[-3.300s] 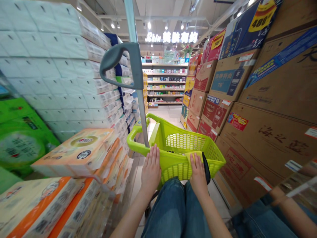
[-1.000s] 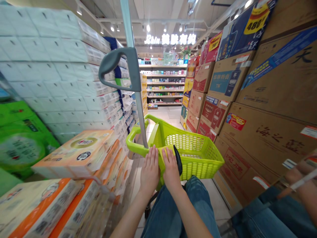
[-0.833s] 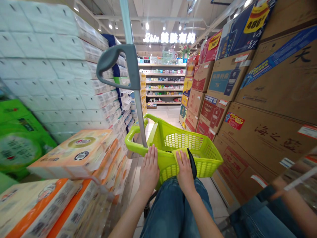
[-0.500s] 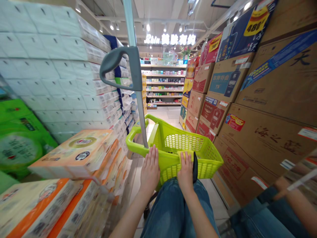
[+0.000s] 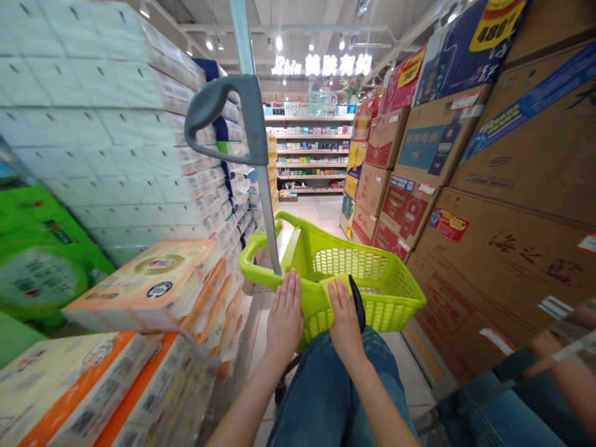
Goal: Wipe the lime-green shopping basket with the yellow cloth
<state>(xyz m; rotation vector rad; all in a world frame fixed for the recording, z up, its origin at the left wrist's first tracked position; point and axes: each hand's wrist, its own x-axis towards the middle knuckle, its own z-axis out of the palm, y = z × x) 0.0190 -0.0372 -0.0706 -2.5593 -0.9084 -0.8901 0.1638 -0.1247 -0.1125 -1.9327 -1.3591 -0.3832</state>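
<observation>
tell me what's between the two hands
In the head view, only bare basket rim lies between left hand and right hand, plus the edge of the yellow cloth under the right hand.

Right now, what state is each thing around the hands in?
Green basket, upright in the aisle.
Pull handle, extended upward, grey grip free.
Yellow cloth, pressed on the basket's near rim.
Left hand, flat on the near rim.
Right hand, flat on the yellow cloth.
</observation>
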